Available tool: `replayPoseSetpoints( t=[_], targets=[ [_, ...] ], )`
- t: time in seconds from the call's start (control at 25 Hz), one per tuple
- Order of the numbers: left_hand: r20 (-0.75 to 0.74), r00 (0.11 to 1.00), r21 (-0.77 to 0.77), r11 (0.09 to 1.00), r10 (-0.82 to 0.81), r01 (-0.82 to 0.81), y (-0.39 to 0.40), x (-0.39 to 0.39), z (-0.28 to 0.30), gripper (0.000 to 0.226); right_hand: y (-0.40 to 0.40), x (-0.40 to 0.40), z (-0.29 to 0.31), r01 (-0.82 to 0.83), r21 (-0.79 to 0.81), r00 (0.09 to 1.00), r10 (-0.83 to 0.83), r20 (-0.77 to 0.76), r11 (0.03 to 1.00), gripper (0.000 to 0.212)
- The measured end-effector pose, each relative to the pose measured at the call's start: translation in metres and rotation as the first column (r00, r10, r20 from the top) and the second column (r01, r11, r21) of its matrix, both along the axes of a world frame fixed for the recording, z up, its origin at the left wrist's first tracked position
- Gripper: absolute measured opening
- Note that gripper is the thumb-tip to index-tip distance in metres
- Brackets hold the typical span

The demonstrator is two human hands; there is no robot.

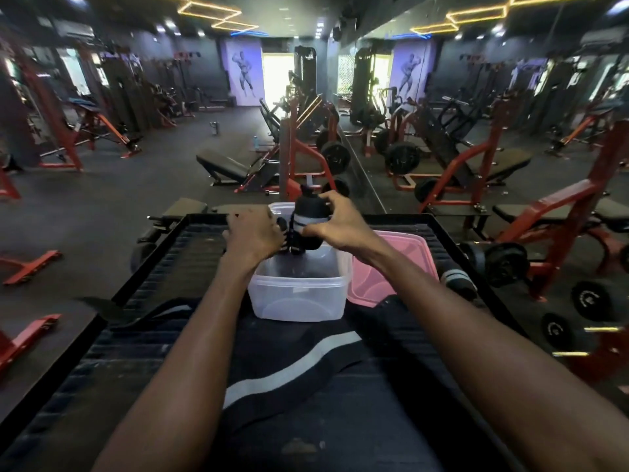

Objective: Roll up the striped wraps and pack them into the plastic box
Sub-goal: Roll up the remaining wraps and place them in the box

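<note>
A clear plastic box (296, 294) stands open on a black ribbed platform (163, 274). Over its far end my right hand (335, 221) grips a rolled black wrap with white stripes (308, 221). My left hand (253, 235) is at the roll's left side, fingers curled on its hanging end. Another rolled striped wrap (457, 279) lies to the right of the pink lid (391, 267). A loose black wrap with a grey-white stripe (292, 366) lies unrolled on the platform in front of the box, between my forearms.
The platform has a raised black frame (452, 240). Red and black gym machines, benches and weight plates (592, 301) surround it, with a mirror wall on the right. Dark rubber floor lies to the left.
</note>
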State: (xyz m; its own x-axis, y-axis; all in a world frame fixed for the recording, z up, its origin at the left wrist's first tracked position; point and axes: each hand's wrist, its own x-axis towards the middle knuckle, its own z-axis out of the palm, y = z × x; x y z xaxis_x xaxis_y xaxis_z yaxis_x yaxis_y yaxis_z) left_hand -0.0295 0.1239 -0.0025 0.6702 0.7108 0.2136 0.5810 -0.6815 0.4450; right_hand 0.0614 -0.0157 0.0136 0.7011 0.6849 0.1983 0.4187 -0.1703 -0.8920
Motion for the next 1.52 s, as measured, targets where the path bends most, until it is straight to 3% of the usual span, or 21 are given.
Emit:
replayPoseSetpoints(
  t=[0.12, 0.2, 0.36, 0.52, 0.6, 0.68, 0.76, 0.88, 1.0, 1.08, 1.2, 1.24, 1.4, 1.52],
  targets=[
    [-0.246, 0.967, -0.042, 0.997, -0.070, 0.062, 0.026, -0.003, -0.013, 0.041, 0.041, 0.002, -0.012, 0.029, -0.205, 0.994, -0.006, 0.108, 0.978, 0.060],
    [-0.292, 0.944, -0.091, 0.987, -0.152, 0.130, 0.028, -0.006, -0.019, 0.040, 0.061, 0.007, -0.021, 0.075, -0.340, 0.980, -0.007, 0.197, 0.937, 0.054],
    [-0.223, 0.946, -0.165, 0.965, -0.237, 0.202, 0.028, -0.008, -0.025, 0.034, 0.091, 0.002, -0.029, 0.102, -0.470, 0.951, 0.053, 0.304, 0.877, 0.037],
    [-0.155, 0.955, -0.275, 0.940, -0.252, 0.203, 0.034, -0.006, -0.029, 0.075, 0.112, 0.000, -0.037, 0.128, -0.567, 0.929, 0.102, 0.356, 0.814, 0.026],
    [-0.146, 0.956, -0.293, 0.934, -0.253, 0.203, 0.035, -0.005, -0.030, 0.091, 0.122, 0.007, -0.048, 0.148, -0.619, 0.922, 0.119, 0.369, 0.772, 0.038],
    [-0.151, 0.956, -0.299, 0.934, -0.250, 0.197, 0.036, -0.005, -0.030, 0.089, 0.126, 0.012, -0.058, 0.173, -0.633, 0.916, 0.114, 0.386, 0.755, 0.060],
    [-0.149, 0.958, -0.287, 0.938, -0.246, 0.197, 0.037, -0.005, -0.031, 0.083, 0.123, 0.008, -0.056, 0.194, -0.664, 0.909, 0.123, 0.399, 0.722, 0.061],
    [-0.163, 0.956, -0.273, 0.942, -0.245, 0.195, 0.038, -0.004, -0.033, 0.088, 0.123, 0.007, -0.056, 0.206, -0.671, 0.890, 0.149, 0.432, 0.713, 0.068],
    [-0.204, 0.949, -0.269, 0.946, -0.241, 0.182, 0.037, -0.002, -0.033, 0.099, 0.117, 0.009, -0.055, 0.185, -0.561, 0.920, 0.058, 0.387, 0.807, 0.079],
    [-0.216, 0.947, -0.258, 0.949, -0.238, 0.179, 0.037, -0.004, -0.033, 0.101, 0.107, 0.008, -0.046, 0.205, -0.467, 0.913, 0.004, 0.408, 0.860, 0.060],
    [-0.259, 0.944, -0.220, 0.964, -0.203, 0.147, 0.036, -0.007, -0.031, 0.094, 0.078, 0.013, -0.031, 0.357, -0.231, 0.861, -0.223, 0.457, 0.905, 0.012],
    [-0.272, 0.946, -0.184, 0.974, -0.177, 0.129, 0.034, -0.009, -0.029, 0.091, 0.064, 0.017, -0.027, 0.415, -0.175, 0.840, -0.302, 0.451, 0.893, 0.003],
    [-0.170, 0.979, 0.061, 0.991, -0.109, 0.121, 0.013, -0.010, -0.017, 0.060, -0.007, 0.034, -0.027, 0.613, -0.078, 0.718, -0.514, 0.470, 0.786, 0.009],
    [-0.070, 0.980, 0.085, 0.977, -0.189, 0.194, -0.013, -0.004, -0.003, 0.039, -0.062, 0.049, -0.040, 0.711, -0.258, 0.659, -0.491, 0.570, 0.655, 0.011]
  ],
)
